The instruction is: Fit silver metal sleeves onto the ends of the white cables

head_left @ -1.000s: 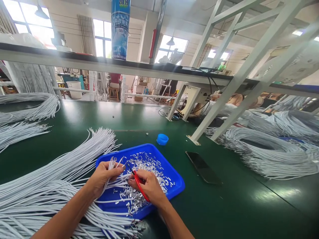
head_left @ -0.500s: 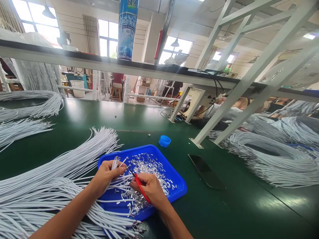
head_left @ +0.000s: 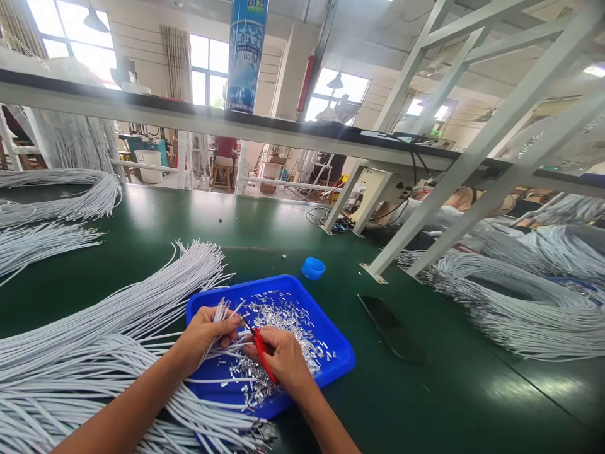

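My left hand (head_left: 204, 337) is closed around a small bunch of white cords (head_left: 218, 313), their tips sticking up over the blue tray (head_left: 331, 337). My right hand (head_left: 282, 357) grips a red-handled tool (head_left: 262, 356), its dark tip pointing toward the cord ends. Both hands hover over the tray, which holds several small silver metal pieces (head_left: 278, 315). A big sheaf of white cords (head_left: 94, 353) runs from the left under my left forearm.
A black phone (head_left: 390, 328) lies right of the tray, a blue cap (head_left: 312, 268) behind it. More white cord bundles sit at far left (head_left: 51, 208) and right (head_left: 520, 302). A white frame leg (head_left: 416, 221) stands on the green table (head_left: 463, 397). A spray can (head_left: 246, 53) stands on the shelf.
My hands have moved slightly closer together over the tray, the tool tip nearer the cord ends. The view has shifted a little.
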Tool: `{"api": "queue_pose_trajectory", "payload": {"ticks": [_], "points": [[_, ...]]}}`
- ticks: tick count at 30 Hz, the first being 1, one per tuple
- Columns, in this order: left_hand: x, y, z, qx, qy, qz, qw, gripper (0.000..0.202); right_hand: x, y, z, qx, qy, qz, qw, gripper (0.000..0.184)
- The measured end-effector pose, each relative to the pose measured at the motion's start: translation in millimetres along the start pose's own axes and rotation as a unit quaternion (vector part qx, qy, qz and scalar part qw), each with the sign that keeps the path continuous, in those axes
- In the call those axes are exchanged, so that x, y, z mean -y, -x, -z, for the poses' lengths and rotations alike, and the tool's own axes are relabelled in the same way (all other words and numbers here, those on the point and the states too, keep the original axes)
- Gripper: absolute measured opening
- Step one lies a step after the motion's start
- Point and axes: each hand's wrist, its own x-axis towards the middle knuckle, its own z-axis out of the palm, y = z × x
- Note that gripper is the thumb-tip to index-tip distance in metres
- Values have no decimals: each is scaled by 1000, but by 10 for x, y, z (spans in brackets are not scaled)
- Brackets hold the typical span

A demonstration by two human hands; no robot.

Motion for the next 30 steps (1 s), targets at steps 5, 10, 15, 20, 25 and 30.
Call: {"api": "queue_pose_trajectory", "payload": {"ticks": [5,10,15,20,25,30], "points": [[17,-31,2,-19,26,24,999,32,-24,-22,124,-19,-106,-64,992,25],[74,-9,-32,30,-67,-19,997,32,94,2,-30,-68,-343,-124,929,30],[105,13,-64,-42,-198,-50,978,30,209,37,-154,-190,-176,-27,966,24],[62,17,-69,59,-99,-2,993,33,225,60,-166,-146,-222,-58,962,26],[102,5,-73,46,-34,80,995,35,197,101,-142,-203,-45,60,976,26],[113,-1,-48,46,-38,64,996,34,2,-30,4,-282,-295,-91,909,31]]}}
